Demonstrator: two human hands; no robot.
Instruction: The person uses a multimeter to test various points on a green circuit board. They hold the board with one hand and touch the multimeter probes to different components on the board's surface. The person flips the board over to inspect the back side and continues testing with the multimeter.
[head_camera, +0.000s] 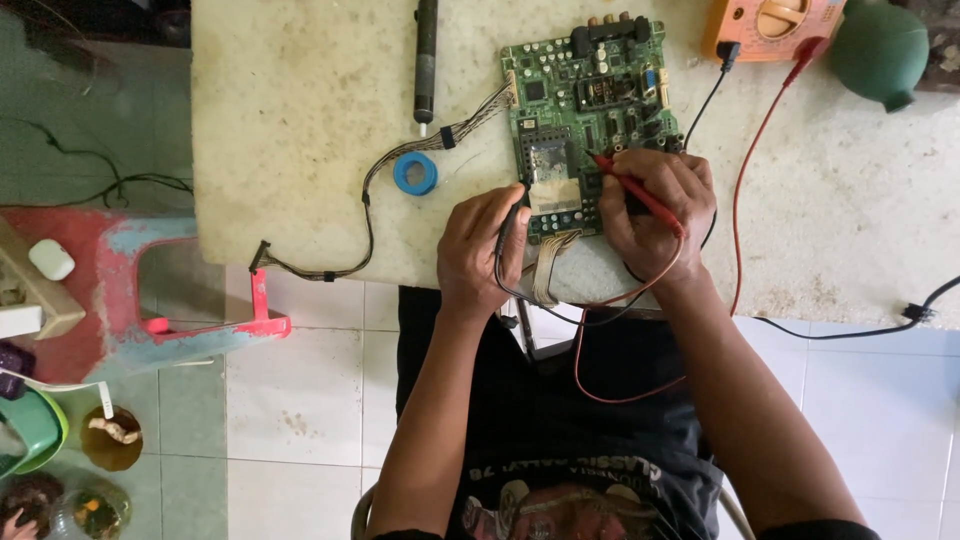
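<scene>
A green circuit board (585, 95) lies on a pale worktop (300, 120). My left hand (480, 250) grips a black test probe (512, 222) whose tip touches the board's left lower edge. My right hand (655, 215) holds a red test probe (630, 185) with its tip on the board's middle. Red and black leads (745, 170) run from the probes to an orange meter (775, 25) at the top right. A flat ribbon cable (550, 265) hangs off the board's near edge between my hands.
A black pen-shaped tool (426, 60) and a blue solder spool (415, 173) lie left of the board. A wire harness (370, 215) trails off the worktop. A green rubber bulb (880, 50) sits top right. A red plastic stool (150, 290) and bowls (110, 435) are on the floor at left.
</scene>
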